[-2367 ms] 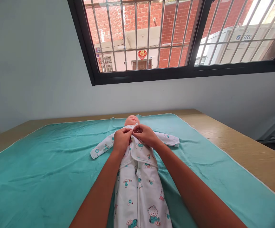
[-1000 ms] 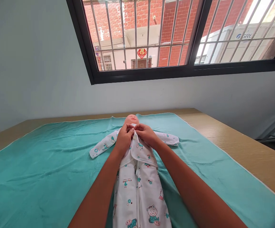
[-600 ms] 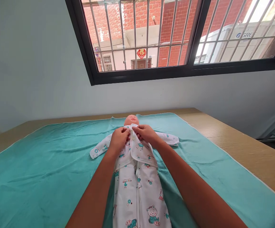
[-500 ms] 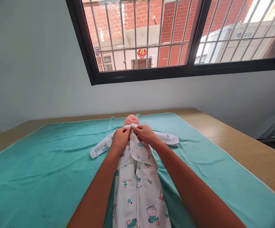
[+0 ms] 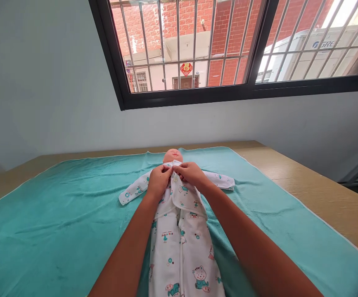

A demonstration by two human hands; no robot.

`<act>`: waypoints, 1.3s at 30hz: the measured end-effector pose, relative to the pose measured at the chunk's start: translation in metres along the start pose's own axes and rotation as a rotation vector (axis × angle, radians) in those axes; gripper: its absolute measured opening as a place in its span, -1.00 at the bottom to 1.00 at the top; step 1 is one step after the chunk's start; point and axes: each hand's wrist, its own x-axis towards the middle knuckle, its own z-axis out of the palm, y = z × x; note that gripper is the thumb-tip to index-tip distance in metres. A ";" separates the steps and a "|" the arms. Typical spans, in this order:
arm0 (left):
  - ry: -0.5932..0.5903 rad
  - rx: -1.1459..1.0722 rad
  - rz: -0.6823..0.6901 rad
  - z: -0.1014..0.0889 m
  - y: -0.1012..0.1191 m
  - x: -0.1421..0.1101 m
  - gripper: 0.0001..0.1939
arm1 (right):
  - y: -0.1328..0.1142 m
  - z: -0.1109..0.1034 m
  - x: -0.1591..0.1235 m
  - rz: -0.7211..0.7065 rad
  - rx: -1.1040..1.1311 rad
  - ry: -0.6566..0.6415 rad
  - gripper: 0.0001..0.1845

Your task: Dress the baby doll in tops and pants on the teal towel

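Note:
A baby doll (image 5: 173,155) lies on its back, head toward the wall, dressed in a white printed baby jacket (image 5: 186,198) with its sleeves spread out. Below the jacket's hem run white printed baby trousers (image 5: 168,260) or a lower garment with a seam down the middle. At the collar, my left hand (image 5: 159,180) pinches the jacket's front edge. My right hand (image 5: 191,173) pinches the other edge right beside it, the fingertips nearly meeting. A button (image 5: 175,179) shows on the front just below the fingers. What lies between the fingertips is hidden.
A turquoise blanket (image 5: 73,222) with a pale border covers most of the wooden table (image 5: 315,185). Behind the table's far edge stands a grey-white wall (image 5: 58,82) with a black-framed, barred window (image 5: 185,93).
Both hands stay at the collar with only slight finger movement, and the jacket lies as before. The whole view has shifted a little.

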 end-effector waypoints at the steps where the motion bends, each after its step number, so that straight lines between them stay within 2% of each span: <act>1: 0.005 -0.010 0.004 0.001 0.001 -0.001 -0.78 | 0.000 0.000 -0.001 0.008 0.006 -0.002 -0.78; 8: 0.007 -0.037 -0.013 0.002 0.007 -0.005 -0.80 | 0.002 -0.009 -0.003 0.048 0.238 -0.103 -0.93; 12: 0.045 -0.012 0.014 0.003 0.003 -0.002 -0.83 | 0.005 -0.013 0.000 0.081 0.362 -0.138 -0.92; 21: 0.069 0.100 0.064 0.005 0.006 -0.003 -0.86 | 0.010 -0.015 0.001 0.083 0.411 -0.148 -0.89; 26: 0.070 0.110 0.043 0.005 0.009 -0.005 -0.89 | 0.015 -0.017 0.001 0.019 0.380 -0.210 -0.85; 30: 0.069 0.125 0.055 0.004 0.009 -0.005 -0.90 | 0.018 -0.017 0.002 -0.034 0.298 -0.211 -0.81; 35: 0.068 0.042 -0.009 0.004 0.005 -0.003 -0.89 | 0.018 -0.012 -0.001 -0.150 0.118 -0.156 -0.79; 39: 0.042 -0.101 -0.099 0.002 0.001 0.000 -0.90 | 0.013 -0.005 -0.006 -0.297 -0.033 -0.056 -0.83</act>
